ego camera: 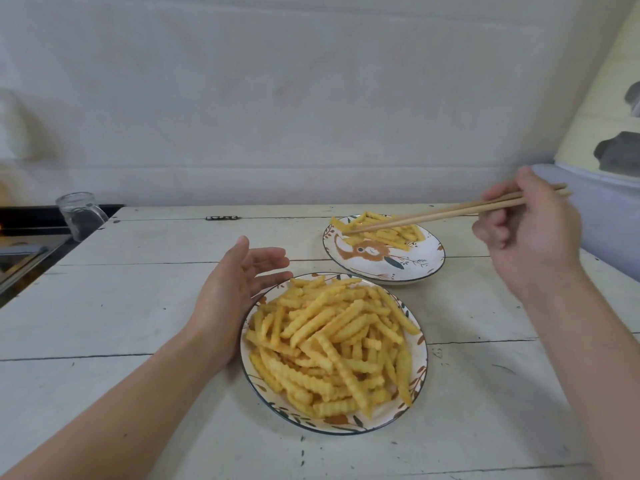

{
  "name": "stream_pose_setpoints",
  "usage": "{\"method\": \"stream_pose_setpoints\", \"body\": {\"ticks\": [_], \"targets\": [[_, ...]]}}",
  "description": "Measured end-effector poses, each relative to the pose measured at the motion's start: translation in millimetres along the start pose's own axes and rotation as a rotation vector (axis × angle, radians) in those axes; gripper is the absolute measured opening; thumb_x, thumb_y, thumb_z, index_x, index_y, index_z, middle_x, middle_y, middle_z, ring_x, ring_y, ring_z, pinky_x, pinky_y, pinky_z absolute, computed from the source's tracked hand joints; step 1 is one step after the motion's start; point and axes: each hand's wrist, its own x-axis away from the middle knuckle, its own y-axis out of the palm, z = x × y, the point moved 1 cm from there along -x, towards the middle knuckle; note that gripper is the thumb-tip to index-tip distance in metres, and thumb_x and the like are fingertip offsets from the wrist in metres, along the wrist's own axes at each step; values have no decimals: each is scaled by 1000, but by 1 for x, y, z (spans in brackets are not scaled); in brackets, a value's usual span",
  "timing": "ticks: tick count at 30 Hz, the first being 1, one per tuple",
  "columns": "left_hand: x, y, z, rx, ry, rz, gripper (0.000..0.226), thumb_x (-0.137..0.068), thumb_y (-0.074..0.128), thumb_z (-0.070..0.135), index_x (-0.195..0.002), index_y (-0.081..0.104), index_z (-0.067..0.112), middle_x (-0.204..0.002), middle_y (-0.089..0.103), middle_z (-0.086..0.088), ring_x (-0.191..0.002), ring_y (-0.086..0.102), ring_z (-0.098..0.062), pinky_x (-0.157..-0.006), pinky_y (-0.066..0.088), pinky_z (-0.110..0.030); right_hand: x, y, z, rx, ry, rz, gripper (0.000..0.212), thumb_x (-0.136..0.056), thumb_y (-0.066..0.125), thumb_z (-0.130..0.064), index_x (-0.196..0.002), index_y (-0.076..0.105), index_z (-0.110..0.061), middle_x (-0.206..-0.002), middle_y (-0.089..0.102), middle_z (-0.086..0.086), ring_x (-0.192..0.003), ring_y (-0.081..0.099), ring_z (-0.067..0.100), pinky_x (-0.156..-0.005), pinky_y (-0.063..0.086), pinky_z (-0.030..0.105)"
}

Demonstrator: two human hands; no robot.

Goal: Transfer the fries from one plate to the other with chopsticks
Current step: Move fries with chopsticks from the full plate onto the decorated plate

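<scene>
The right hand (530, 233) grips the chopsticks (436, 213), tips among fries on the far plate (408, 268), the left hand (239, 289) rests open beside the near plate (420, 358) of fries (332, 341), probably light, stiff, brittle, best pinched mid-length.

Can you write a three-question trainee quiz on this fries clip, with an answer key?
1. True or false: the right hand holds the chopsticks.
2. Where are the chopstick tips? A) over the near plate B) at the fries on the far plate C) on the bare table
3. Fill in: the left hand lies with straight fingers beside the ____ plate's rim.

Key:
1. True
2. B
3. near; whether it touches the rim is unclear.

The near plate's pile is far larger, so most fries remain to be moved.
</scene>
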Motion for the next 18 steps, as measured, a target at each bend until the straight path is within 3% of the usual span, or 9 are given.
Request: {"method": "stream_pose_setpoints", "body": {"ticks": [9,14,18], "targets": [[-1,0,0,-12,5,6,58,-111,34,49,-119,74,7,-127,76,-13,-115,75,-27,-113,48,-54,5,1,0,29,133,-289,52,-103,45,-32,-57,61,-12,-46,36,3,-34,26,12,-48,13,23],[-1,0,-1,-24,11,5,58,-111,33,49,-120,73,7,-128,75,-13,-115,75,-27,-109,50,-50,1,-2,1,14,74,-140,51,-105,47,-31,-61,65,-14,-53,46,3,-40,29,13,-45,17,23],[-2,0,-1,-16,9,0,58,-111,33,49,-120,73,7,-127,76,-13,-114,75,-25,-110,50,-50,0,-3,17,356,-117,-19,38,-104,50,-23,-72,67,-12,-55,49,2,-46,39,12,-43,28,23]]}}
